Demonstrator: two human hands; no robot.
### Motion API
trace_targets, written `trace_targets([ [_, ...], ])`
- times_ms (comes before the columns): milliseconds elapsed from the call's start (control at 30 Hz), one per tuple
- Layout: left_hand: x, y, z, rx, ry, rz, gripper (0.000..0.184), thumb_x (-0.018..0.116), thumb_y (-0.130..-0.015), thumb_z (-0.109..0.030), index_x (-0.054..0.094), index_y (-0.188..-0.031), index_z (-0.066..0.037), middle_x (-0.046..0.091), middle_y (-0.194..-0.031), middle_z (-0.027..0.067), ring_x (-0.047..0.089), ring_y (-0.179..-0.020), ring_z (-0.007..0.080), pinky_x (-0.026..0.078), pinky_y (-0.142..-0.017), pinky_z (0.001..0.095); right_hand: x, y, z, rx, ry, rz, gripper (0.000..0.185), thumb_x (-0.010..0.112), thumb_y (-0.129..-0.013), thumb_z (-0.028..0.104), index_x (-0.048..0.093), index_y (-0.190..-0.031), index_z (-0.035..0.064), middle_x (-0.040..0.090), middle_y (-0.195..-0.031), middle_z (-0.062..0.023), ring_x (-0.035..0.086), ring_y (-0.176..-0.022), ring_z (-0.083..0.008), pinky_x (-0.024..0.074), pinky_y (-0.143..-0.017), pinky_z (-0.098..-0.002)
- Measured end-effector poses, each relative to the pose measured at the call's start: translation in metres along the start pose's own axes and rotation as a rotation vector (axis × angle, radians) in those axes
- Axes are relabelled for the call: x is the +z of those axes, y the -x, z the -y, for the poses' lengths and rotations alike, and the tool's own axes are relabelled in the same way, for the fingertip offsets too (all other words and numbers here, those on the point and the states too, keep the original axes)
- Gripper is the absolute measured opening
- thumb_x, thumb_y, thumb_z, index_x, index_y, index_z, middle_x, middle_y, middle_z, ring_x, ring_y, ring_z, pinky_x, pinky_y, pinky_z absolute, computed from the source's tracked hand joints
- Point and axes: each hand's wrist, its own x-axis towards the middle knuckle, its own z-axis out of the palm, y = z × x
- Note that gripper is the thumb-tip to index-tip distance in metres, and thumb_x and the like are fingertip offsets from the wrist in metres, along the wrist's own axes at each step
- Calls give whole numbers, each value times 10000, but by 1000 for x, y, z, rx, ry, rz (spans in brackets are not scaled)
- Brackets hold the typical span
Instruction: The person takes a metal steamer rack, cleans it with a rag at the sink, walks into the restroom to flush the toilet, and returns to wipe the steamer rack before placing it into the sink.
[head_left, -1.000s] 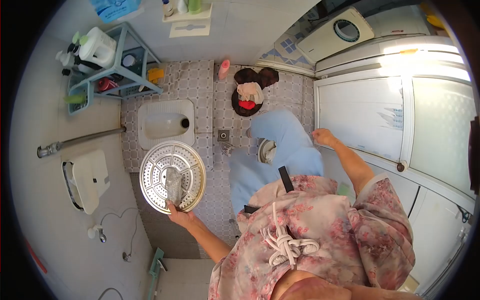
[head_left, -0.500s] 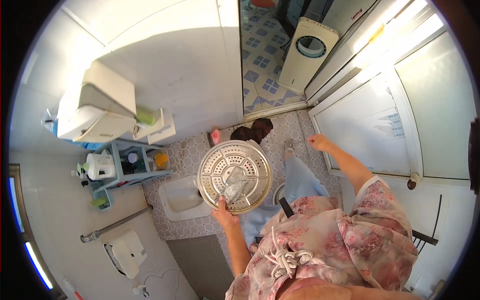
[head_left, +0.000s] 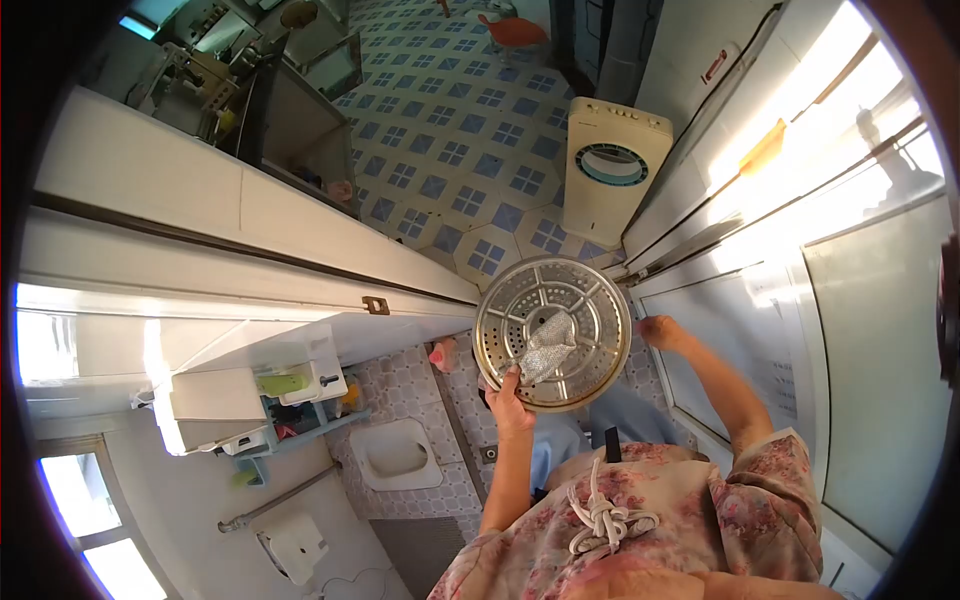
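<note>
My left hand [head_left: 511,406] grips the near rim of a round metal steamer rack [head_left: 492,345], its thumb on top. The rack is perforated and held up in front of my body. A crumpled silvery mesh scouring cloth [head_left: 549,350] lies on it beside my thumb; whether the thumb touches the cloth is hard to see. To the right of the rack, apart from it, my right hand [head_left: 660,332] hangs with curled fingers near the white door panel, and nothing shows in it.
Ahead is a doorway onto a blue-and-white tiled floor [head_left: 432,187], with a white upright appliance [head_left: 612,205] at its right. A squat toilet [head_left: 397,455], a pink item [head_left: 441,354] and a blue-grey shelf [head_left: 345,422] are at the left. A door frame edge [head_left: 420,283] runs along the left.
My view has moved forward to the doorway, so more of the tiled room shows. The rack, still in my left hand with the cloth on it, now sits further right and before the threshold.
</note>
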Motion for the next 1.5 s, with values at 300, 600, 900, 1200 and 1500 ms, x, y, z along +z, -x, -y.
trace_targets([
  [300, 97, -113, -17, 97, 22, -14, 300, 652, -850, 11, 596, -1144, -1, 668, -1075, 79, 651, -927, 191, 532, -833, 331, -98, -97, 89, 64, -238, -203, 249, 539, -881, 96, 680, -1070, 14, 713, -865, -87, 640, -699, -153, 524, -648, -303],
  [600, 212, -316, -81, 311, 18, 19, 364, 649, -885, -38, 545, -1232, 4, 630, -1125, 108, 636, -987, 218, 536, -815, 379, -240, -325, 329, -401, -198, -567, 235, 595, -884, 52, 658, -1108, 28, 700, -1006, -170, 694, -889, -280, 537, -776, -342],
  [900, 243, -382, -163, 423, 92, -362, 405, 601, -928, -70, 480, -1301, 34, 609, -1176, 141, 632, -1012, 247, 545, -851, 383, -172, -473, 523, -1052, 44, 19, 290, 639, -879, 183, 630, -1153, 89, 641, -1133, -138, 596, -1042, -329, 482, -904, -411],
  [1200, 245, -448, -213, 588, 215, -557, 302, 574, -957, -87, 533, -1221, 54, 640, -1118, 158, 662, -937, 224, 569, -757, 321, -118, -534, 586, -1397, 325, 377, 432, 648, -855, 342, 588, -1206, 98, 602, -1205, -58, 505, -1134, -335, 436, -972, -420],
  [1500, 352, -645, -293, 648, 204, -426, 366, 588, -959, -126, 510, -1277, 36, 629, -1154, 123, 645, -982, 205, 558, -806, 326, -199, -740, 663, -1466, 348, 225, 385, 705, -785, 203, 618, -1144, 94, 612, -1173, -50, 519, -1127, -296, 408, -1023, -386],
])
